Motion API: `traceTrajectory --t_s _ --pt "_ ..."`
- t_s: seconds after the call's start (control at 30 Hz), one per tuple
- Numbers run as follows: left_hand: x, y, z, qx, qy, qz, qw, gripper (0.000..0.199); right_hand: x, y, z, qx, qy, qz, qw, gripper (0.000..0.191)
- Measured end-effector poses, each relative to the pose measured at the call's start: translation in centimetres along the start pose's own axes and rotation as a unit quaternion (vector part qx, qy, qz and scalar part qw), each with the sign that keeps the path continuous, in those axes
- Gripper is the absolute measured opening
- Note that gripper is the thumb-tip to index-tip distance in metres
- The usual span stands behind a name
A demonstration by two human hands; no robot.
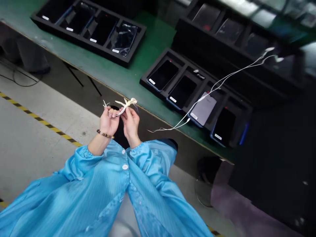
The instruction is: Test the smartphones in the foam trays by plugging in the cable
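Observation:
My left hand, with a beaded bracelet at its wrist, is closed around one end of a thin white cord bundle. Loose white ends stick up past its thumb. My right hand pinches the same bundle close beside it, where a cream-coloured, crumpled tuft spreads out above the fingers; what the tuft is made of is too small to tell. Both hands are in front of my blue smock, just short of the green table's edge.
Several phones lie in a black foam tray on the green table. White cables run across it and hang over the edge. Another phone tray stands to the left. Stacked trays rise behind. Striped tape crosses the floor.

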State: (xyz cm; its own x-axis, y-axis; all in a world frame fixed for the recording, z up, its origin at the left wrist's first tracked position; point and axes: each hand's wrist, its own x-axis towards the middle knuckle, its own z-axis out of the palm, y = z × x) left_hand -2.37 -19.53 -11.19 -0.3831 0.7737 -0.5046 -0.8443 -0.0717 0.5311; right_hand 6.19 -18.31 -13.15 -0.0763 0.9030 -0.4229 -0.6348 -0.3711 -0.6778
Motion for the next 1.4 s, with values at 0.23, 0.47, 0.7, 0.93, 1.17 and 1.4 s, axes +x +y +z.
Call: traceTrajectory --t_s 0.23,0.47,0.7,0.93,1.17,1.4 --pt "-2.8 0.4 -5.2 -0.023 0.018 0.048 0.998 0.045 -4.6 1.9 -0.9 -0.049 -0.034 0.035 0.998 0.011" --pt "-7.6 -1.0 -9.5 0.075 -0.024 0.115 0.990 0.035 -6.9 1.9 -2.4 -0.082 0.015 0.047 0.995 0.030" --pt "-11.4 -2.3 -10.5 0.309 -0.193 0.014 0.931 0.050 -3.7 -1.7 -2.5 -0.046 -0.031 0.094 0.994 0.023" --pt "-12.3 8.3 -6.8 0.454 -0.513 -0.112 0.719 0.029 -0.1 -4.5 -1.9 0.000 -0.144 0.269 0.952 0.049" --pt "1.0 6.6 -2.9 0.298 -0.161 -0.087 0.937 0.013 1.3 -5.4 -1.6 0.102 -0.198 0.404 0.887 0.050" --pt "4.8 0.1 -0.7 0.220 -0.198 -0.124 0.947 0.023 4.2 -5.8 -1.9 0.114 -0.188 0.443 0.869 0.047"
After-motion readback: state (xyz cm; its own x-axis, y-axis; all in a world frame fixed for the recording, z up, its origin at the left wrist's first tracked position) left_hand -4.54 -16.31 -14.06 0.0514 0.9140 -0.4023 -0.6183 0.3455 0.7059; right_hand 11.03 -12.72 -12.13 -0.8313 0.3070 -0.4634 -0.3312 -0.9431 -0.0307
